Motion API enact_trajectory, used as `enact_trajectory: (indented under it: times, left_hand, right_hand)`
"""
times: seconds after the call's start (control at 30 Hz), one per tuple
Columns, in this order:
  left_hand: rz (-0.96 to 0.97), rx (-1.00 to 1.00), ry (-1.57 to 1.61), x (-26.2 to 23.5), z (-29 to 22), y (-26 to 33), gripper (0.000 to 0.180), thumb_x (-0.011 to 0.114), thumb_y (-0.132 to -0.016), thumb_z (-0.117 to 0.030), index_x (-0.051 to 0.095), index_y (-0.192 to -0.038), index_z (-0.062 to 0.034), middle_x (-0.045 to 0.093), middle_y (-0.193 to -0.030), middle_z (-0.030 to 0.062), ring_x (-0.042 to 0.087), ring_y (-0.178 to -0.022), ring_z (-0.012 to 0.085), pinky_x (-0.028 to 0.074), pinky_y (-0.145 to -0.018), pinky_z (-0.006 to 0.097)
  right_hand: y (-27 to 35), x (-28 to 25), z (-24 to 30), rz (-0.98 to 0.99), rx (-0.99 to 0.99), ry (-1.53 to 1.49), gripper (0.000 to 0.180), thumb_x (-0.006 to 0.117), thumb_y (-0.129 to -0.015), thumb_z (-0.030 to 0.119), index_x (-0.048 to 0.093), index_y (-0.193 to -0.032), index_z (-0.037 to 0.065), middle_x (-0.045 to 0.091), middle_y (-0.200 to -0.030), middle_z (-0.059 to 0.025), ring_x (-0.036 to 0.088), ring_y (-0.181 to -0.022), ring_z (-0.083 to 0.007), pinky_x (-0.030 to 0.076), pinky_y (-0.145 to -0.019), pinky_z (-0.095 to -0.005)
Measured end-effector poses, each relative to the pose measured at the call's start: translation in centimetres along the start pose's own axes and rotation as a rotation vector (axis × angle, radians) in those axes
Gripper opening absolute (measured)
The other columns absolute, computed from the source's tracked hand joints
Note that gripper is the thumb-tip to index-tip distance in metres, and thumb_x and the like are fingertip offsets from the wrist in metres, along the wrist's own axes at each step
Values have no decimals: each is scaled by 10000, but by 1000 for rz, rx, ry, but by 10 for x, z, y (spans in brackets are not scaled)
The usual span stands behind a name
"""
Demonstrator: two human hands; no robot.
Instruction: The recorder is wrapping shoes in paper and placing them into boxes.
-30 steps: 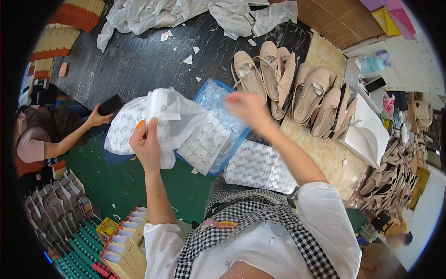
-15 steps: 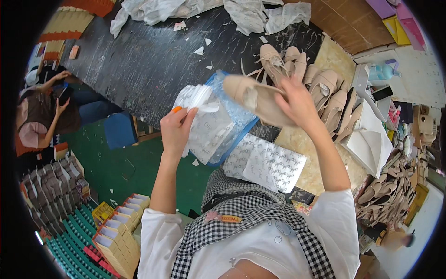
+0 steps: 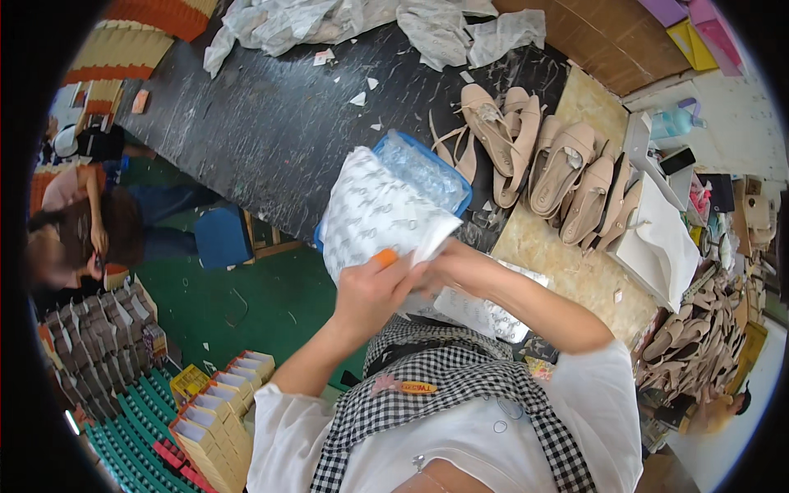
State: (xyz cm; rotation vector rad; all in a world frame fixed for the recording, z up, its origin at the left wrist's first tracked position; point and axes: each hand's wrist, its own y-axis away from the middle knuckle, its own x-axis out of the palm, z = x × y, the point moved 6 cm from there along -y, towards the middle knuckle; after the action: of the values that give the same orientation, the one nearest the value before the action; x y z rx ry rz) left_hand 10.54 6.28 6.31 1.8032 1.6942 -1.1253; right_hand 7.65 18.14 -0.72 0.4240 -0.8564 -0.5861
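Observation:
In front of my body a white printed sheet of tissue paper (image 3: pixel 382 209) is bunched up over a blue tray (image 3: pixel 468 197). My left hand (image 3: pixel 371 289), an orange cover on one finger, pinches the paper's near edge. My right hand (image 3: pixel 454 267) is closed at the paper's right corner, its fingertips partly hidden. Clear plastic bags (image 3: pixel 427 172) lie in the tray's far end. A folded stack of printed paper (image 3: pixel 485 316) rests under my right forearm. Beyond it stand several beige shoes (image 3: pixel 491 135) with straps. Whether a shoe lies under the sheet, I cannot tell.
Crumpled tissue paper (image 3: pixel 304 29) lies along the dark table's (image 3: pixel 263 115) far edge. At right are a white box (image 3: pixel 657 246), a phone (image 3: pixel 678 162) and a heap of shoes (image 3: pixel 699 329). Box stacks (image 3: pixel 222 411) stand at lower left. Another person (image 3: pixel 74 205) sits at left.
The beige shoe that my right hand held is out of sight now. Both hands have come together near my body, and the tissue paper has spread across the tray.

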Motion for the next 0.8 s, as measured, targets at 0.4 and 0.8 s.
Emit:
enact_trajectory:
  times: [0.4, 0.8]
  left_hand:
    - [-440, -378, 313, -22, 121, -25, 386, 682, -850, -24, 368, -630, 22, 273, -565, -14, 241, -570, 71, 196, -494, 280]
    - [-139, -181, 42, 11, 69, -72, 242, 716, -829, -118, 574, -690, 21, 458, -566, 101, 396, -465, 217, 325, -462, 334]
  right_hand:
    - [-71, -57, 55, -307, -475, 712, 218, 682, -809, 183, 720, -951, 21, 716, -825, -78, 658, -739, -109, 513, -642, -261]
    - [90, -266, 53, -1413, -184, 1316, 518, 545, -861, 158, 469, -1360, 43, 654, -792, -207, 636, -708, -314, 519, -663, -377]
